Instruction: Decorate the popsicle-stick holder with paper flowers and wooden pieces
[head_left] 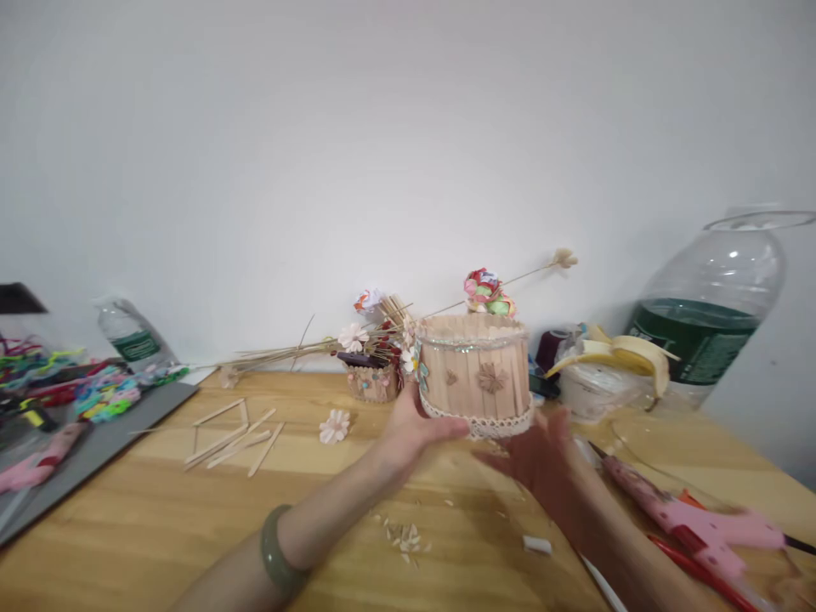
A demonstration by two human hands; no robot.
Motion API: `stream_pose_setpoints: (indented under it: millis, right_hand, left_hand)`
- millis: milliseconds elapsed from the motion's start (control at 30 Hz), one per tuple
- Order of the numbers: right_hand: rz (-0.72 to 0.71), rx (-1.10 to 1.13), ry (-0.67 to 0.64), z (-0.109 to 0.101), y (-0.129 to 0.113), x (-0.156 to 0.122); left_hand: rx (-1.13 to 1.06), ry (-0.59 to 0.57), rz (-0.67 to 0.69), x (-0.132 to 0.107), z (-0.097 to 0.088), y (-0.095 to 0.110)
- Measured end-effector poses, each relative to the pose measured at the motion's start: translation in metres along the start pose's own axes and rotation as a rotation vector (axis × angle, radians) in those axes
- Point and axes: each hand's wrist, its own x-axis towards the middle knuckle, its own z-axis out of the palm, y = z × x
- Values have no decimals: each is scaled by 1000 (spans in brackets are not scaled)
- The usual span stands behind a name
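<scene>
Wooden surface (127,527), white wall (382,127) behind. Sticks (233,438) lie left. Left hand (414,425) grips the basket (475,374) by its lacy base, up mid-frame, and right hand (541,459) sits open just under it. Looks light but fragile, so I'd hold the base.

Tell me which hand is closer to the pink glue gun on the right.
Right. The right hand is below the stick basket, just left of the pink glue gun; the left hand grips the basket's other side, farther off.
</scene>
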Motion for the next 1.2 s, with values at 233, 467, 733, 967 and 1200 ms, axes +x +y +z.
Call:
stream_pose_setpoints:
  millis: [233, 467, 733, 967, 1200]
  right_hand:
    - [79, -28, -47, 2, -26, -18]
    - [-399, -211, 499, -11, -58, -14]
    - [-675, -885, 400, 23, -42, -1]
    - [-837, -1023, 371, 22, -43, 1]
    - [-961, -939, 152, 28, -48, -15]
  left_hand:
    - [87, 75, 84, 9, -11, 0]
    - [83, 128, 96, 11, -10, -6]
    - [126, 133, 112, 0, 4, -1]
    - [171, 152, 109, 0, 5, -3]
    - [217, 194, 140, 1, 3, -6]
